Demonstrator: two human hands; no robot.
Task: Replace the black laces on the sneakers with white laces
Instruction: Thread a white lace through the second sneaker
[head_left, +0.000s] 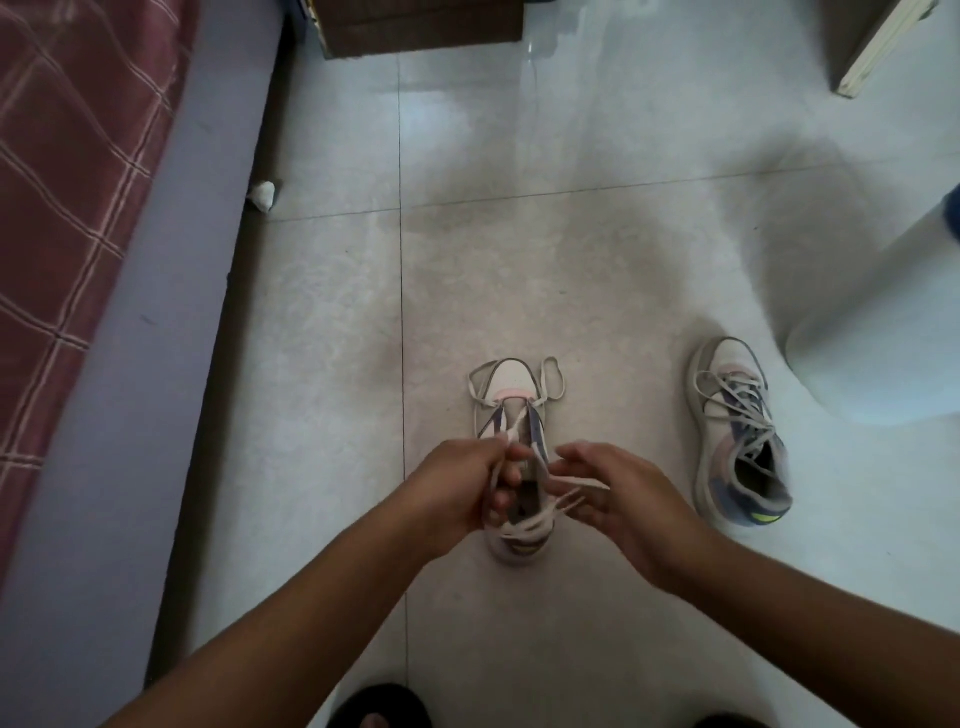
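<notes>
Head view. The left hand has its grip curled around a pale lace that rises from the upper eyelets of the near sneaker; the fingers are wrapped on the strand, drawing it up and toward the person. The right hand hangs just beside the shoe's collar with its grip apart, fingers spread and loosely bent; loose lace ends lie across or under its fingertips, and whether any is pinched cannot be told. The near sneaker stands on the tiled floor directly before the person, toe pointing away, with slack loops of lace spilling around the toe. The laces seen here read pale grey to white; no black lace can be made out on this shoe. A second sneaker stands well apart to the right, laced with a grey lace and untouched by either hand. A bed with a checked cover runs along the left edge; a cardboard box sits at the far end of the floor.

Judged step: working the lace through the upper eyelets of the near sneaker. To do it well, the free hand should steady the shoe's collar while the other pulls; each crossing should lie flat and untwisted; slack at the toe should be taken up row by row; both ends should finish at even length.
</notes>
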